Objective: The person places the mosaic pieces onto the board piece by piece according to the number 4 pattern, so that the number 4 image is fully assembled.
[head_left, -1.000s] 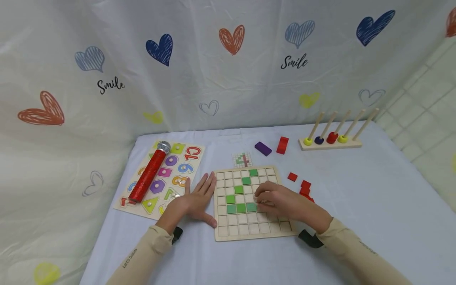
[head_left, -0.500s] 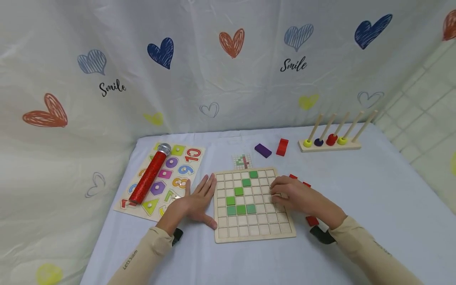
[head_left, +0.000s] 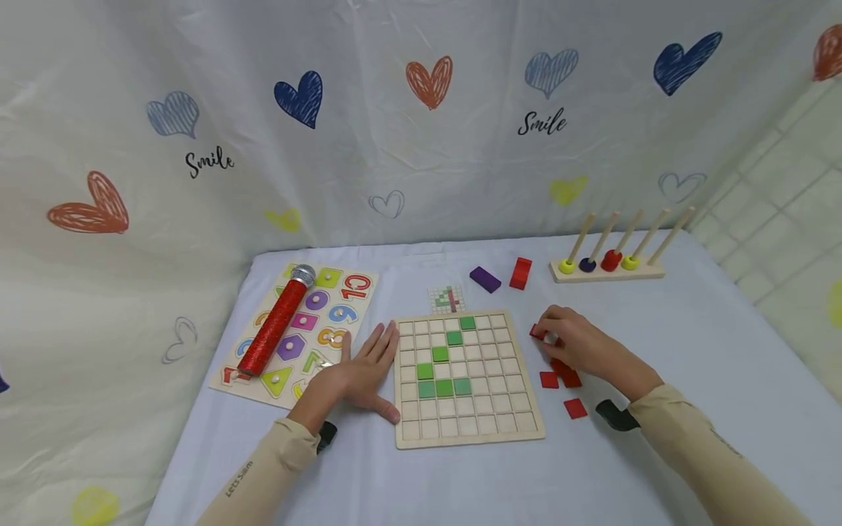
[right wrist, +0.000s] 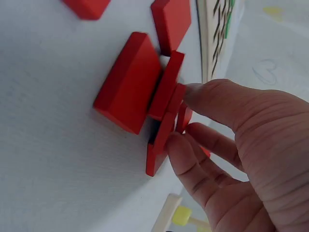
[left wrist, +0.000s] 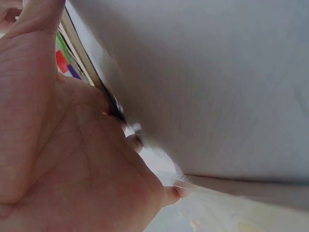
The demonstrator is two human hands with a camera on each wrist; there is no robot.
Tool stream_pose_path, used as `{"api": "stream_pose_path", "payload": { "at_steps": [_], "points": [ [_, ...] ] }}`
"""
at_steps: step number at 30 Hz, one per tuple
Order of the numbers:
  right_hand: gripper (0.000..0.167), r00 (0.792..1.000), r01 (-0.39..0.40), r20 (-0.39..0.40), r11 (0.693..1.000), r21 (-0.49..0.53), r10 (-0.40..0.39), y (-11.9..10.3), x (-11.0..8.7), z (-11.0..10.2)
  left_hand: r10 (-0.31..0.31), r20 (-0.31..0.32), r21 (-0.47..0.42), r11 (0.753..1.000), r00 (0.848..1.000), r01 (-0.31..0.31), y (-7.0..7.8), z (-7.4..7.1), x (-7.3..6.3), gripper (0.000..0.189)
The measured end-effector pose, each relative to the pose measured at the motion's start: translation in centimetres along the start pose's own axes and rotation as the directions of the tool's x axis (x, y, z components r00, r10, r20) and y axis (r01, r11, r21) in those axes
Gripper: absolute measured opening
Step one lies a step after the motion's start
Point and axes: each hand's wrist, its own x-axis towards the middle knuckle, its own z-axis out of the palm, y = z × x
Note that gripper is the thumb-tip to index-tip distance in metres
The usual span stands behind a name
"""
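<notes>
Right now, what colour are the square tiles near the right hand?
Red; the tiles show best in the right wrist view.

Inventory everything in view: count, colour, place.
Grid board: one, wooden, centre
Set tiles: seven, green, in grid
Loose tiles: at least five, red, board's right
Pattern card: one, white, behind board
Block: one, purple, behind board
Stack: one, red, right of block
Puzzle board: one, multicoloured, left
Microphone: one, red-silver, on puzzle board
Peg stand: one, wooden, far right
Rings: at least four, multicoloured, on pegs
Tablecloth: one, white, beneath
Backdrop: one, white, behind
Wrist gear: two, black, wrists
Sleeves: two, beige, forearms
Left hand: one, board's left edge
Right hand: one, on loose tiles
</notes>
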Motion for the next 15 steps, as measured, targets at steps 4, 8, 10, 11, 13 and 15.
{"api": "stream_pose_path", "payload": {
  "at_steps": [4, 8, 10, 11, 13, 15],
  "points": [
    [0.017, 1.0, -0.01, -0.012, 1.0, 0.009, 0.01, 0.5, 0.32, 0.36, -0.003, -0.01, 0.0, 1.0, 1.0, 0.003, -0.21, 0.47, 0.36, 0.156],
    [0.017, 1.0, -0.013, -0.018, 1.0, 0.0, 0.013, 0.85, 0.69, 0.48, -0.004, -0.007, 0.0, 1.0, 1.0, 0.004, -0.42, 0.62, 0.6, 0.157],
    [0.017, 1.0, -0.013, -0.019, 1.0, 0.0, 0.013, 0.96, 0.78, 0.47, -0.004, 0.0, 0.002, 1.0, 1.0, 0.004, -0.43, 0.59, 0.62, 0.157],
    [0.017, 1.0, -0.015, -0.017, 1.0, 0.005, 0.015, 1.0, 0.8, 0.45, -0.004, 0.003, 0.003, 1.0, 1.0, 0.004, -0.43, 0.58, 0.63, 0.157],
    [0.017, 1.0, -0.018, -0.014, 1.0, 0.018, 0.018, 1.01, 0.82, 0.4, -0.002, 0.005, 0.005, 1.0, 1.0, 0.002, -0.46, 0.59, 0.65, 0.158],
    [0.018, 1.0, -0.02, -0.013, 0.999, 0.032, 0.02, 1.0, 0.86, 0.32, -0.002, 0.009, 0.005, 1.0, 1.0, 0.001, -0.52, 0.61, 0.71, 0.158]
  ]
}}
